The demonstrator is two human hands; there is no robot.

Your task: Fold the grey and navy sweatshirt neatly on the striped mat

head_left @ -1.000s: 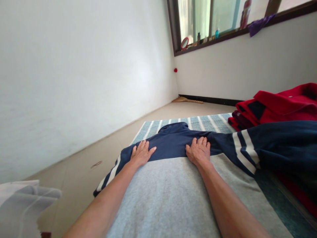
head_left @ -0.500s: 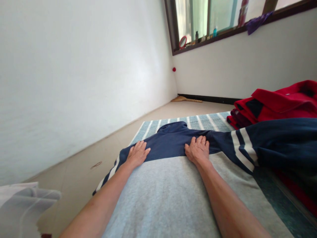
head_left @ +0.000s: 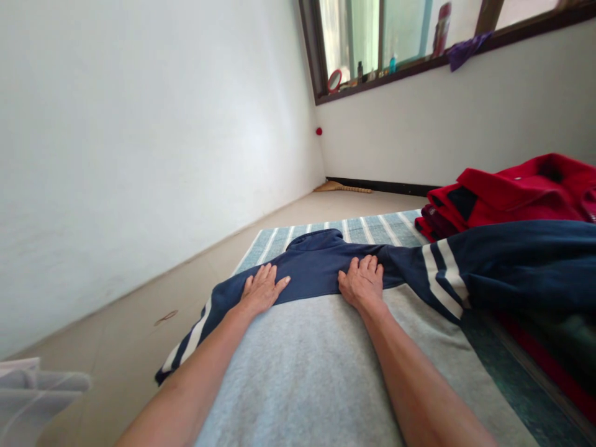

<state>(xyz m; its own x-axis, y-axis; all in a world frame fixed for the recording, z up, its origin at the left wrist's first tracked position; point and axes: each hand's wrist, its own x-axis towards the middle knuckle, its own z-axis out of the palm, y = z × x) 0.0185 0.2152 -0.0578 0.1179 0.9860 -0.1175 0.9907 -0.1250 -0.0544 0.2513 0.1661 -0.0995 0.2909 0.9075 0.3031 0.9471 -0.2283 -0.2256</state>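
Lower left corner: white folded cloth (head_left: 32, 397) on the beige floor (head_left: 116, 329), well apart from the hands. Left hand (head_left: 263, 290) lies flat on the navy shoulder area of a grey-and-navy sweatshirt (head_left: 298, 379), fingers open and spread, not gripping. The sweatshirt is laid out centre frame, hood (head_left: 311, 241) pointing away from the person, left sleeve (head_left: 195, 335) with white stripes running to lower left. Right hand (head_left: 362, 284) is pressed flat near the line where navy meets grey, fingers open, slightly spread, no grip. Right sleeve (head_left: 521, 267) lies bunched to the right. Under the sweatshirt is a blue-green striped mat (head_left: 372, 228). Right of that, just past the sleeve, a stack of red garments (head_left: 521, 192). Upper right: window (head_left: 386, 43) with a round mirror (head_left: 334, 81), bottles, and a purple cloth (head_left: 460, 52) on the frame.
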